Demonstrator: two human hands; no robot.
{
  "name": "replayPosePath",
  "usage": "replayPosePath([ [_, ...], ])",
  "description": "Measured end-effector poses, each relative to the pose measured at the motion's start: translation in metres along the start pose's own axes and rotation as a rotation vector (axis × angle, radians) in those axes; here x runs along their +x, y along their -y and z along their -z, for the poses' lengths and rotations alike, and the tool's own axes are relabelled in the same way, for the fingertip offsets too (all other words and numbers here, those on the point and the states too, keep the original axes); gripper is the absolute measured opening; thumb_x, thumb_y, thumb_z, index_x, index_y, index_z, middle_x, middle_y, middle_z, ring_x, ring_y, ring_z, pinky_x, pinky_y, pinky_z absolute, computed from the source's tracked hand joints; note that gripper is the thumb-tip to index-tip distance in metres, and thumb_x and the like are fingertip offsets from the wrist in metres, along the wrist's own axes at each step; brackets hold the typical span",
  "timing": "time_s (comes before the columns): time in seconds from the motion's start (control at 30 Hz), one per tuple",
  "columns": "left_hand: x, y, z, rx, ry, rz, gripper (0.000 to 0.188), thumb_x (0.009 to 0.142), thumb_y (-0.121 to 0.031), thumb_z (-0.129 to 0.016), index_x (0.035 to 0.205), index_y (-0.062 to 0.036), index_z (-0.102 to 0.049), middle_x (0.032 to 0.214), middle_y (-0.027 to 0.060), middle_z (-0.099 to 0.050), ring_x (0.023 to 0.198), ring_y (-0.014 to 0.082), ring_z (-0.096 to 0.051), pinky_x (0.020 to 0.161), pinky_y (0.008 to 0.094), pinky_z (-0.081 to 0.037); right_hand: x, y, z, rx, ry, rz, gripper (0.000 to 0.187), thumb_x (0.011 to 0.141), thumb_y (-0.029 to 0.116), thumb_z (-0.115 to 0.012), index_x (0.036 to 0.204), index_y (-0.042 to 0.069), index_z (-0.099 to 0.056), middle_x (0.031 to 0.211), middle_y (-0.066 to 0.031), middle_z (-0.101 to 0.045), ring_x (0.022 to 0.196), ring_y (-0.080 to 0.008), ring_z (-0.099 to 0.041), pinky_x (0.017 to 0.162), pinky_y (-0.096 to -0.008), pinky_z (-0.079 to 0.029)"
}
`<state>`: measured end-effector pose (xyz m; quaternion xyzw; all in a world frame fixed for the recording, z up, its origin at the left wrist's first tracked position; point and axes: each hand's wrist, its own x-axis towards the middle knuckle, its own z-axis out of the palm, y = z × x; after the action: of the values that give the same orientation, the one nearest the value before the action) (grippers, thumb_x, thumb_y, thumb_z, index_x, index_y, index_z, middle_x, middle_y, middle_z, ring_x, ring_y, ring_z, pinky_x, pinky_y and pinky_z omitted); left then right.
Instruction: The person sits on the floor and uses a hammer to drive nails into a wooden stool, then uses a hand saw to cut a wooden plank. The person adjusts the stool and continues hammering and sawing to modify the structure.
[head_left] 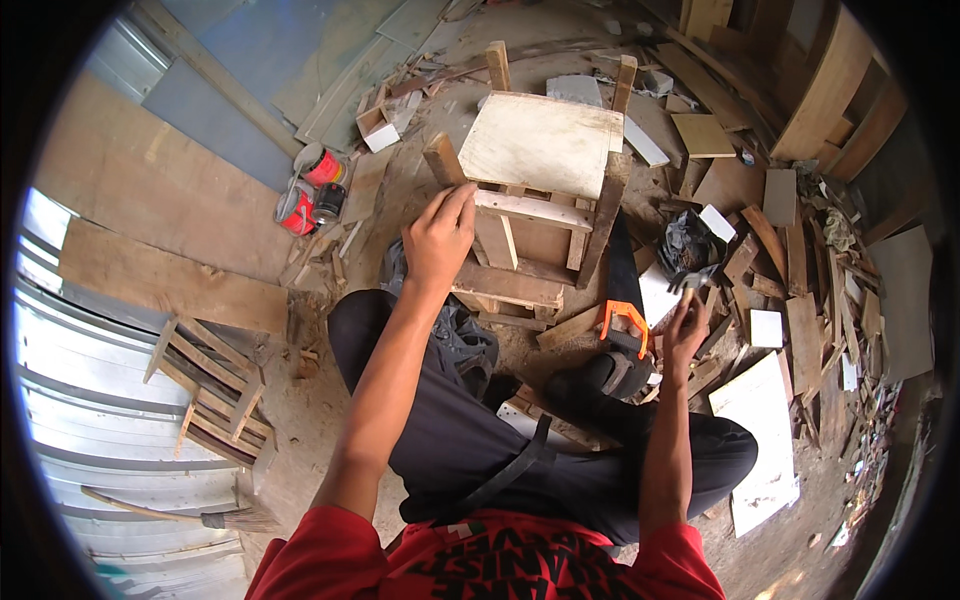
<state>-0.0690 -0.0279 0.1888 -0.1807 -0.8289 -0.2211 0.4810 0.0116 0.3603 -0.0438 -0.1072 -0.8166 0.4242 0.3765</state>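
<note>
Ahead of me stands a small wooden chair frame (615, 205) with a pale flat panel (540, 140) and several rough legs. My left hand (440, 238) is closed at the left end of its light front rail (535, 207), beside the near left leg (442, 158). Whether the fingertips also pinch something small is hidden. Off to the right, my right hand (685, 328) grips a hammer by its wooden handle, and the dark hammer head (688, 281) points away from me. Between the chair and that hand lies a handsaw with an orange handle (626, 320).
Wood offcuts (800, 330) cover the floor on the right, around a black plastic bag (690, 243). Paint cans (295, 210) stand at the left, near leaning boards (170, 275). A slatted wooden frame (215, 390) and a broom (235, 519) lie closer to me.
</note>
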Motion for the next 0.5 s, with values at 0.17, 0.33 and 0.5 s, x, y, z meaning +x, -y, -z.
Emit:
replayPosePath([
  [0.17,0.003,0.001,-0.002,0.007,0.039,-0.026,0.013,0.084,-0.006,-0.074,0.097,-0.0069,-0.075,0.088,0.0091,-0.076,0.076,0.0252,-0.074,0.065,0.0329,-0.059,0.057,0.166,0.048,0.544,-0.04,-0.094,0.033,0.108,0.023,-0.047,0.123,-0.006,-0.056,0.088,-0.0045,-0.06,0.068,-0.0059,-0.052,0.057,-0.0193,-0.04],
  [0.33,0.002,0.006,0.0,0.013,0.065,0.021,0.01,0.083,-0.007,-0.075,0.093,-0.0086,-0.073,0.082,0.01,-0.075,0.069,0.0248,-0.074,0.06,0.0324,-0.059,0.039,0.302,0.071,0.917,0.454,-0.196,0.044,0.11,0.036,-0.039,0.112,-0.003,-0.059,0.078,-0.004,-0.056,0.057,-0.0071,-0.049,0.049,-0.0212,-0.038],
  [0.5,0.004,0.007,-0.008,-0.06,0.011,0.015,0.011,0.082,-0.005,-0.075,0.092,-0.0088,-0.072,0.08,0.0111,-0.075,0.066,0.0258,-0.073,0.056,0.0328,-0.057,-0.04,0.279,0.022,0.775,1.027,-0.723,0.035,0.107,0.032,-0.049,0.118,-0.001,-0.057,0.08,-0.0028,-0.057,0.054,-0.006,-0.046,0.048,-0.0229,-0.038],
])
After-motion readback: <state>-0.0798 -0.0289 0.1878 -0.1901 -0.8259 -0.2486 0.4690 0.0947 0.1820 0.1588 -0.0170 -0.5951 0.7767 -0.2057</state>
